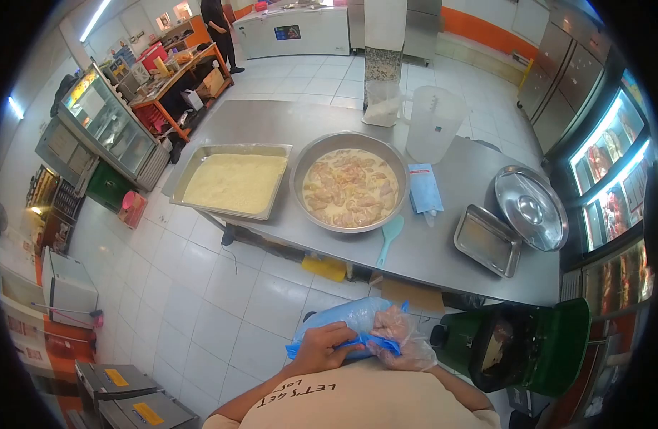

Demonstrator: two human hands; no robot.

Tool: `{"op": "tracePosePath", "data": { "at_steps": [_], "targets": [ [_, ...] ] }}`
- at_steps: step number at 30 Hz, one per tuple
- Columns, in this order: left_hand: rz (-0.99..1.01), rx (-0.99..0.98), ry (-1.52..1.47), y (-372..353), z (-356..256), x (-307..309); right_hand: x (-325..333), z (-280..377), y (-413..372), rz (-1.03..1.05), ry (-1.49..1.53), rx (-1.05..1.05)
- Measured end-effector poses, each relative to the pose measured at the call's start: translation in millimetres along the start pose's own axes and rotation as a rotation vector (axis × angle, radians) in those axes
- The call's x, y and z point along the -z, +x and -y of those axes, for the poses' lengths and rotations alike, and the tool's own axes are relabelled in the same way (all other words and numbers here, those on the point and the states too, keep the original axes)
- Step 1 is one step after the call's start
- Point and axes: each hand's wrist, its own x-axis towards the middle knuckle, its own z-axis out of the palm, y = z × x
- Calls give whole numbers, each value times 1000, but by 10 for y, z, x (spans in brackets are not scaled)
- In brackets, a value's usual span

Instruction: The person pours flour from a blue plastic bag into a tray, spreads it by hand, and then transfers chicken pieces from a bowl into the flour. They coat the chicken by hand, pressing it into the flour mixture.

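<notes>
**A blue bag (pixel 350 313) gripped in front of my chest**

My left fingers (pixel 337 335) are clamped on the bag's folded edge. My right fingers (pixel 392 324), under clear plastic, lie against its right end; I cannot tell whether they are closed. The bag is close to my shirt, in front of the metal surface (pixel 430 243), above the tiled floor (pixel 225 289). If my left hold loosened, slick plastic could slide through and the bag drop; if the fold opened, its contents could spill.

Just beyond, a turquoise spoon (pixel 390 231) lies with its handle at the surface's front edge, where a careless brush could knock it down. Behind it, a wide metal bowl (pixel 347 229) holds meat pieces (pixel 349 187) in pale liquid, which a bump could slop. To the left, a tray (pixel 283 187) of yellow powder (pixel 236 183) seems to overhang the corner, so a nudge might tip it.
</notes>
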Motion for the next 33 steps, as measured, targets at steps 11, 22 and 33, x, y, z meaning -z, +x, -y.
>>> {"op": "tracePosePath", "data": {
  "at_steps": [11, 22, 33],
  "targets": [
    [175, 172, -170, 173, -81, 46, 222, 88, 130, 72, 38, -55],
    [342, 82, -455, 169, -27, 29, 459, 373, 252, 163, 113, -200],
    [116, -270, -121, 150, -237, 387, 520, 527, 225, 184, 350, -573]
  ]
}}
